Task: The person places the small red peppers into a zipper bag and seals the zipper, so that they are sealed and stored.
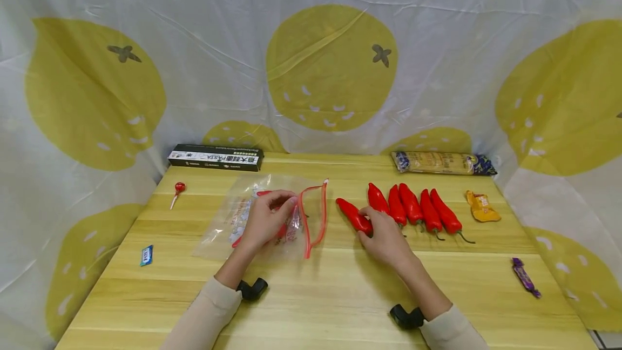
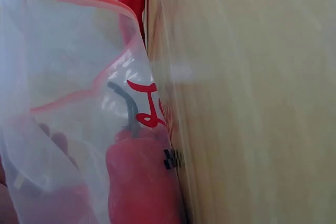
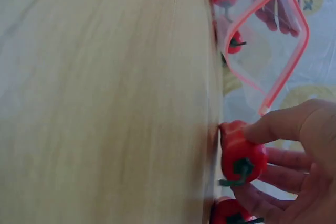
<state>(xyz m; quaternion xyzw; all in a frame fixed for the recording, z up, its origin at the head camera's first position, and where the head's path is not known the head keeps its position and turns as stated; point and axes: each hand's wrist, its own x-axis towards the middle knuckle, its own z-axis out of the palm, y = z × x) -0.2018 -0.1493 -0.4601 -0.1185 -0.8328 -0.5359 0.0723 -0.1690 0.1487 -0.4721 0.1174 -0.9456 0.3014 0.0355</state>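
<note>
My left hand pinches the upper side of a clear zip bag, whose red-trimmed mouth gapes toward the right. Inside the bag lie red peppers; one pepper with a green stem shows through the printed film in the left wrist view. My right hand grips another red pepper between thumb and fingers, to the right of the bag's mouth. In the right wrist view this pepper has its stem end toward the camera. Just right of it, several more red peppers lie in a row.
A black pasta box lies at the back left, a noodle packet at the back right. On the left are a red lollipop and a blue wrapped sweet. An orange packet and a purple sweet lie on the right.
</note>
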